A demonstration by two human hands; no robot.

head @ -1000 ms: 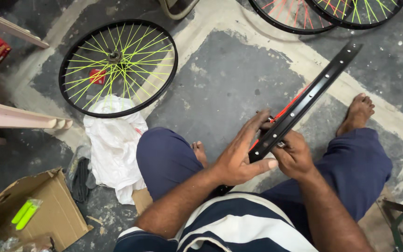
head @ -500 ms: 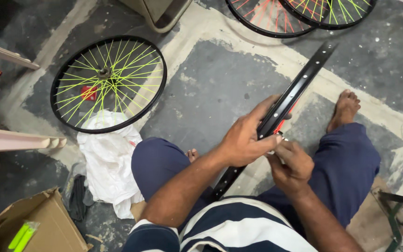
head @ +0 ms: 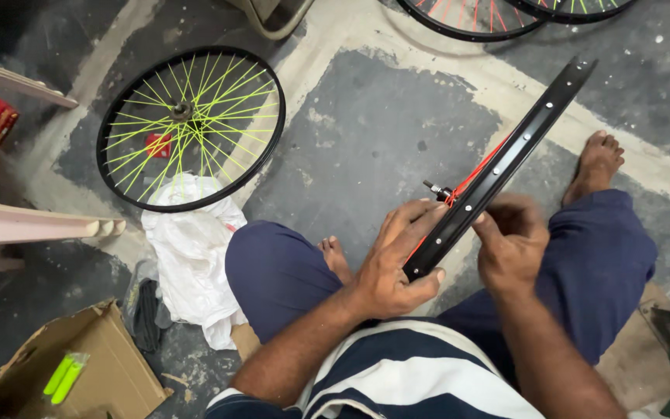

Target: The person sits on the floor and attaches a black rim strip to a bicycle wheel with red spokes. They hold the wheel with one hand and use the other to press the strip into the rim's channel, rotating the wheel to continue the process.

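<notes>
I sit on the floor with a black bicycle rim (head: 521, 147) held edge-on over my lap. Red spokes (head: 476, 172) and a metal hub axle (head: 436, 188) show behind it. My left hand (head: 397, 264) grips the rim's lower end from the left, thumb under the edge. On the right side of the rim, my right hand (head: 509, 244) pinches at its edge; what its fingertips hold is hidden.
A finished wheel with yellow-green spokes (head: 191, 128) lies flat at the left, a white cloth (head: 195, 260) below it. An open cardboard box (head: 110, 372) holds a green packet (head: 63, 378). More wheels (head: 474, 19) lie at the top. Wooden planks (head: 32, 225) jut in from the left.
My view has shifted, so the floor wheel sits further right. My left hand slid lower down the rim, and the right hand rose beside the rim's edge.
</notes>
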